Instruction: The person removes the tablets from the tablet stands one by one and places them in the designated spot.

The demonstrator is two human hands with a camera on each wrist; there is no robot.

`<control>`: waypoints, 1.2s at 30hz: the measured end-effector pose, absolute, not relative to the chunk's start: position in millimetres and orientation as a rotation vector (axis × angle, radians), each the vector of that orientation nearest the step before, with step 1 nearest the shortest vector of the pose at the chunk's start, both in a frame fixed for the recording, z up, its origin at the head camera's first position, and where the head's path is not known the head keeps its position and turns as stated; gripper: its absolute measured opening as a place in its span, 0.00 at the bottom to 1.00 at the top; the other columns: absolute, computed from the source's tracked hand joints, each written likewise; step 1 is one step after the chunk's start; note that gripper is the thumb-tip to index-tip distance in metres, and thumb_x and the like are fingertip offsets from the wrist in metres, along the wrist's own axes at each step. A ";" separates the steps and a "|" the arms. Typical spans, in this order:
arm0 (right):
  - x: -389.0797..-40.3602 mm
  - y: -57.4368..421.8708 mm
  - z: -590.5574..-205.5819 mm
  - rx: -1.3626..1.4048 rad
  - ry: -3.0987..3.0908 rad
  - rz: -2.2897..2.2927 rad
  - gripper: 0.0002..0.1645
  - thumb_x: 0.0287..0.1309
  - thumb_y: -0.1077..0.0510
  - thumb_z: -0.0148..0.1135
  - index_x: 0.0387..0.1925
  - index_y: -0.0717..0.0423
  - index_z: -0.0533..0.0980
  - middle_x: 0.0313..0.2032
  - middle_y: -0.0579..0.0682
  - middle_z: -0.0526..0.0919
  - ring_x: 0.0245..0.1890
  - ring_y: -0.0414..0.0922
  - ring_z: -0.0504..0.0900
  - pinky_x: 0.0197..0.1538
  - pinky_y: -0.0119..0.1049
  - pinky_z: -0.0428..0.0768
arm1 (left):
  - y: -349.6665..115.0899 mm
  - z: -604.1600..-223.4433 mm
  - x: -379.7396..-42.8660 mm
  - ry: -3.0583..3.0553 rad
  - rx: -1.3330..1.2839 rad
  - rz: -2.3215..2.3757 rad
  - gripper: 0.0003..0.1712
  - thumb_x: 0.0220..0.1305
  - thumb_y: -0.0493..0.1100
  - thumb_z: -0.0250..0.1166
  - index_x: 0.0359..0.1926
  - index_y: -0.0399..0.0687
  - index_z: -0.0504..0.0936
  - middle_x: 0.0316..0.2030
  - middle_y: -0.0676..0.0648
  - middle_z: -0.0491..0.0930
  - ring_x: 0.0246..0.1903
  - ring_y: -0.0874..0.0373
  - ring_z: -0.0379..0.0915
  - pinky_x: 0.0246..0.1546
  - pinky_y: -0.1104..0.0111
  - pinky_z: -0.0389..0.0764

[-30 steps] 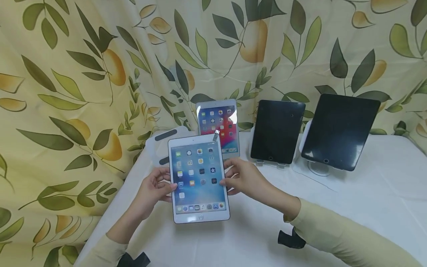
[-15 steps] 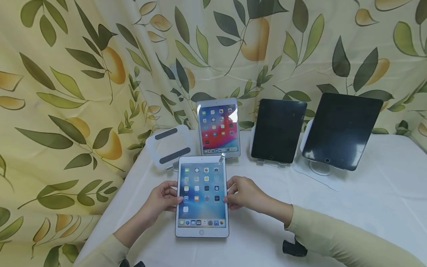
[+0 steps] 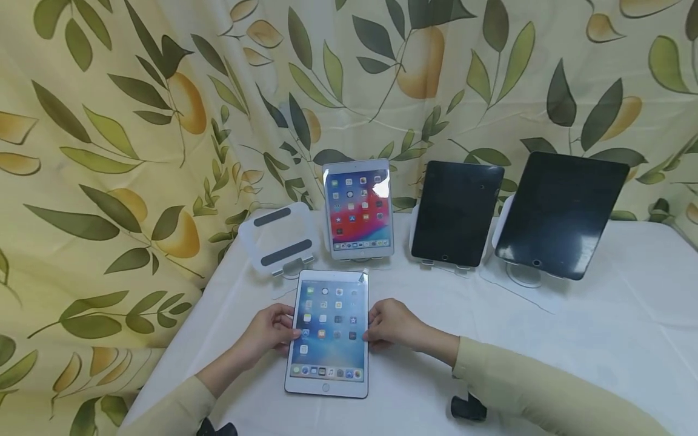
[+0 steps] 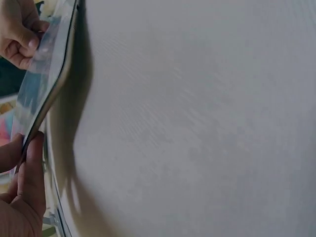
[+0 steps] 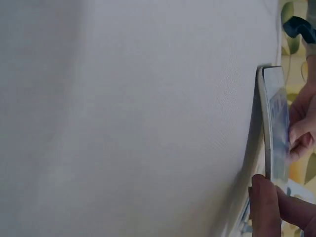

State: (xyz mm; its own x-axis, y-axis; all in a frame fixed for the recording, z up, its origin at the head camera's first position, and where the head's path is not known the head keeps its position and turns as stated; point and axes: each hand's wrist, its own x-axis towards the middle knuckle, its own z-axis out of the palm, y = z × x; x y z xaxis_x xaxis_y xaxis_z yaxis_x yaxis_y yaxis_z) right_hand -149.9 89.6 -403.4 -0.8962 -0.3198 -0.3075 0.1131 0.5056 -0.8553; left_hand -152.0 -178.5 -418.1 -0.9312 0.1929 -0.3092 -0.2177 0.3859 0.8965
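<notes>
A white-framed tablet (image 3: 334, 315) with a lit blue home screen is held in front of the stands, its far edge leaning back. My left hand (image 3: 267, 332) pinches its left edge, thumb on the front and fingers behind. On the opposite edge, my right hand (image 3: 394, 325) pinches it the same way. A small dark tag (image 3: 362, 278) is at the tablet's top right corner. In the left wrist view the tablet (image 4: 58, 69) is seen edge-on, close over the cloth. The right wrist view shows my right fingers (image 5: 265, 205) at the tablet's edge (image 5: 268, 123).
Behind the tablet, at left, is a bare white tablet stand (image 3: 255, 236) with dark grip strips. Beside it stand a lit tablet (image 3: 357, 209), a dark tablet (image 3: 457, 212) and a larger dark tablet (image 3: 563, 212). White cloth (image 3: 627, 351) covers the table; a leaf-patterned curtain (image 3: 136, 303) hangs behind.
Both hands have brought the tablet down and toward me, and it leans back more. The bare stand and the lit tablet behind are now uncovered.
</notes>
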 end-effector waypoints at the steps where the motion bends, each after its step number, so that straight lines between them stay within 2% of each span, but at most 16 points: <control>1: -151.4 88.2 -404.9 -0.170 2.319 -1.357 0.09 0.45 0.71 0.68 0.25 0.65 0.74 0.19 0.51 0.80 0.19 0.43 0.83 0.26 0.33 0.82 | -179.2 -419.9 -152.9 2.299 -0.021 1.549 0.26 0.54 0.31 0.67 0.53 0.29 0.70 0.32 0.45 0.74 0.27 0.60 0.74 0.26 0.69 0.82; 11: -167.4 78.3 -411.5 -0.088 2.290 -1.320 0.08 0.44 0.70 0.70 0.22 0.64 0.76 0.19 0.52 0.82 0.17 0.42 0.82 0.25 0.32 0.82 | -183.7 -431.4 -170.5 2.417 -0.077 1.376 0.23 0.49 0.32 0.71 0.47 0.30 0.76 0.29 0.45 0.79 0.25 0.60 0.77 0.28 0.66 0.83; 18: -173.9 74.6 -414.1 -0.009 2.278 -1.318 0.08 0.43 0.71 0.70 0.22 0.65 0.76 0.19 0.53 0.82 0.16 0.42 0.82 0.25 0.32 0.82 | -185.6 -433.9 -180.3 2.408 -0.099 1.353 0.21 0.50 0.32 0.71 0.47 0.30 0.78 0.30 0.45 0.79 0.26 0.61 0.77 0.29 0.68 0.83; 31: -178.3 70.0 -419.3 -0.061 2.267 -1.322 0.07 0.43 0.72 0.69 0.22 0.66 0.76 0.18 0.54 0.82 0.16 0.41 0.82 0.25 0.32 0.82 | -192.7 -441.2 -181.4 2.410 -0.127 1.408 0.18 0.50 0.30 0.70 0.43 0.30 0.78 0.30 0.43 0.78 0.25 0.60 0.77 0.27 0.67 0.83; 36: -181.9 74.8 -415.3 -0.076 2.292 -1.320 0.07 0.45 0.69 0.70 0.23 0.65 0.77 0.18 0.53 0.82 0.16 0.41 0.81 0.25 0.33 0.82 | -192.0 -438.2 -184.6 2.417 -0.129 1.456 0.16 0.53 0.34 0.69 0.43 0.30 0.78 0.29 0.44 0.78 0.23 0.60 0.76 0.26 0.67 0.83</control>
